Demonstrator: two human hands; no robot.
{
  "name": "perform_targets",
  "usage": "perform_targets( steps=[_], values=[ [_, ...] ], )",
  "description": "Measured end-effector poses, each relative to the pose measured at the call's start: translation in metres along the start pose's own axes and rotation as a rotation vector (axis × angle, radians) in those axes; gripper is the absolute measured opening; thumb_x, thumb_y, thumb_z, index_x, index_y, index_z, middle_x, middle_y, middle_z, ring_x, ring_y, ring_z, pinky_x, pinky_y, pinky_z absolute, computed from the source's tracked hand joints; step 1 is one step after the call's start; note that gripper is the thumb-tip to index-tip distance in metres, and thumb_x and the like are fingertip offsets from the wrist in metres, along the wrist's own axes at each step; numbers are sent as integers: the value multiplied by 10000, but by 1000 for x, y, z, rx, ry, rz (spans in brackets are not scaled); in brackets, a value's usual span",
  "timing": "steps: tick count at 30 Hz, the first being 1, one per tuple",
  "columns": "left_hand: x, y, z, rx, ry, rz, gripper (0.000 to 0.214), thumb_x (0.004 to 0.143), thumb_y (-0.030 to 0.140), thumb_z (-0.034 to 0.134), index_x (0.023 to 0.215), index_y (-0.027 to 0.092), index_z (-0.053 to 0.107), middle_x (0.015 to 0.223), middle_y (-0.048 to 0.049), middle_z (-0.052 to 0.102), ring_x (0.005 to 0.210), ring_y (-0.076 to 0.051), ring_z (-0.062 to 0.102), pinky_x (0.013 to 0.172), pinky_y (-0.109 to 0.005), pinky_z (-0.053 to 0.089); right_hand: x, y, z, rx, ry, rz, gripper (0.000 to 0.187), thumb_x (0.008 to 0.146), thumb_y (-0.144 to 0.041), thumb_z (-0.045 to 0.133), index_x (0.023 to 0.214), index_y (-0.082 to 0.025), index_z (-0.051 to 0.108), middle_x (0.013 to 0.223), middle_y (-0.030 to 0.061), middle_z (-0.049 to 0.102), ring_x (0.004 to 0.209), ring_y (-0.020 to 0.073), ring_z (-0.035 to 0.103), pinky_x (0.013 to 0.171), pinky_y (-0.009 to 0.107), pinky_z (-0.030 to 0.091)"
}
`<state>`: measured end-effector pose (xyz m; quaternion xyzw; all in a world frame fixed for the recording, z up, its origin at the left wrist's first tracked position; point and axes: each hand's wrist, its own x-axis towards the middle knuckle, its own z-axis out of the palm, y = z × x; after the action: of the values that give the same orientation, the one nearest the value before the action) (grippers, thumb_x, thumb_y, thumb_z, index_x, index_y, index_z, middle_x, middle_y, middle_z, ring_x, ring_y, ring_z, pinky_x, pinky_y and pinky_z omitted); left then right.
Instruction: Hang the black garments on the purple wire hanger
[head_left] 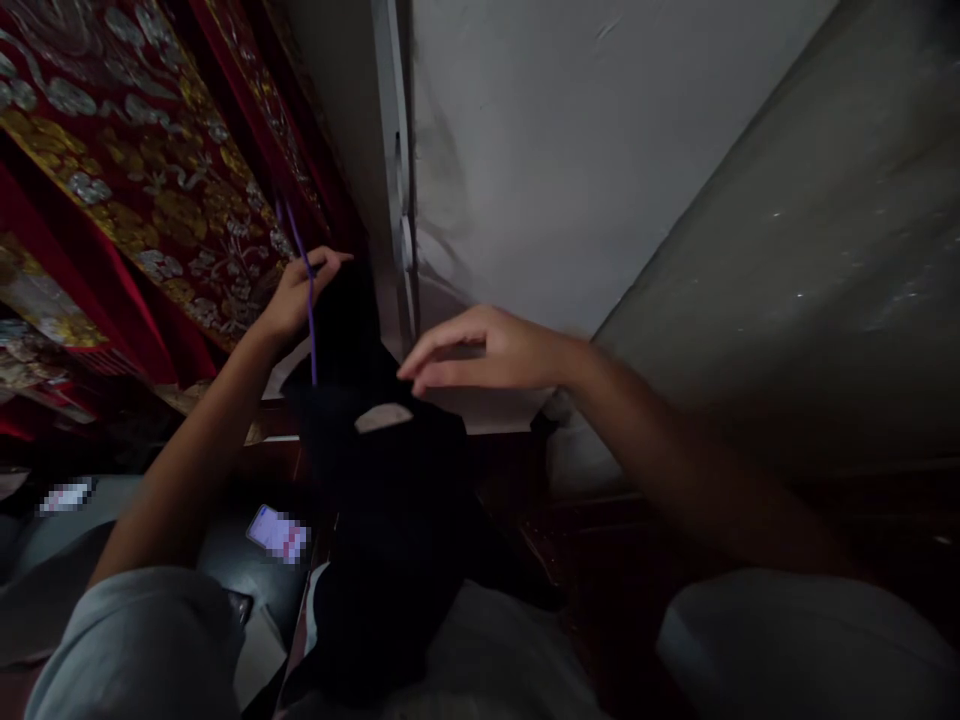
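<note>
My left hand (pixel 300 297) is raised beside the red embroidered cloth, its thumb and fingers drawn together. A thin purple cord (pixel 312 335) runs across these fingers, bends there and drops to a black cloth (pixel 390 500). Over the upper right part of that cloth hovers my right hand (pixel 491 350), palm down, thumb and forefinger tips close together. Anything between those tips is too small or dark to make out. A small pale patch (pixel 384 417) shows on the black cloth just below them. Deep shadow hides the cloth's folds.
Red cloth with gold and silver embroidery (pixel 172 210) hangs at the left. A pale wall (pixel 540 170) and a metal strip (pixel 401 180) stand ahead; a shiny grey sheet (pixel 810 250) slopes at the right. A lit phone (pixel 277 533) lies on a dark seat (pixel 225 540) at lower left.
</note>
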<state>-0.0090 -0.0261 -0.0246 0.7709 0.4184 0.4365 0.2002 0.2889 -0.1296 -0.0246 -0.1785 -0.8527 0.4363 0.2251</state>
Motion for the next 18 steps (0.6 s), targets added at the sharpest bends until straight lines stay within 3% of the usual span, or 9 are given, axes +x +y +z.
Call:
perform_targets(
  steps=[3,5,7,8,10,12,14,16,18],
  values=[
    [-20,37,9,-6,-126,62,435,953,634,599,999,219,721,1305,-113,707,1334,-304,601,1093,-457,508,4,31,-2,-294,359,-15,431,924,-515,666,1266,-258,717,1286,83,710,1237,271,647,1127,468,478],
    [-32,63,17,-37,-181,67,397,958,610,616,1038,242,742,1354,-96,692,1374,-307,584,1122,-478,498,7,56,-9,-371,542,-12,599,883,-511,713,1425,-277,608,1514,92,554,1445,304,485,1213,512,392],
    [-40,86,26,-90,-225,62,373,972,594,611,1055,258,750,1345,-74,703,1350,-306,612,1114,-490,515,8,76,-18,-364,663,3,758,812,-548,778,1481,-274,550,1592,95,462,1522,329,376,1238,533,351],
    [-43,95,31,-118,-249,64,372,980,592,601,1060,261,751,1336,-66,710,1331,-304,628,1105,-492,526,7,83,-22,-322,675,17,756,787,-574,794,1445,-267,584,1553,99,505,1497,339,410,1217,532,380],
    [-42,105,38,-177,-299,64,391,990,604,580,1078,262,750,1321,-57,721,1304,-299,651,1087,-489,546,2,89,-26,-147,617,81,623,769,-646,780,1238,-241,716,1292,101,686,1270,327,617,1053,487,530],
    [-38,100,39,-240,-363,36,427,965,631,605,1133,263,741,1326,-59,722,1295,-305,658,1081,-485,556,-7,87,-27,95,561,195,551,734,-717,770,967,-218,766,917,72,740,871,255,713,749,380,599],
    [-34,81,33,-299,-417,-33,499,908,640,681,1236,265,709,1370,-64,703,1310,-325,646,1096,-488,550,-21,84,-27,287,608,285,551,666,-743,805,791,-211,735,687,38,675,601,183,632,525,294,507],
    [-37,53,20,-310,-421,-114,593,879,679,678,1310,272,670,1406,-53,686,1315,-339,641,1093,-496,553,-37,83,-30,374,724,302,530,630,-715,846,725,-214,702,622,22,642,524,157,580,460,270,443],
    [-50,25,7,-232,-345,-151,672,905,793,499,1297,275,672,1367,-47,713,1256,-347,679,1028,-515,587,-55,87,-40,391,853,291,504,625,-683,865,693,-221,675,620,22,645,544,165,597,477,280,460]
  ],
)
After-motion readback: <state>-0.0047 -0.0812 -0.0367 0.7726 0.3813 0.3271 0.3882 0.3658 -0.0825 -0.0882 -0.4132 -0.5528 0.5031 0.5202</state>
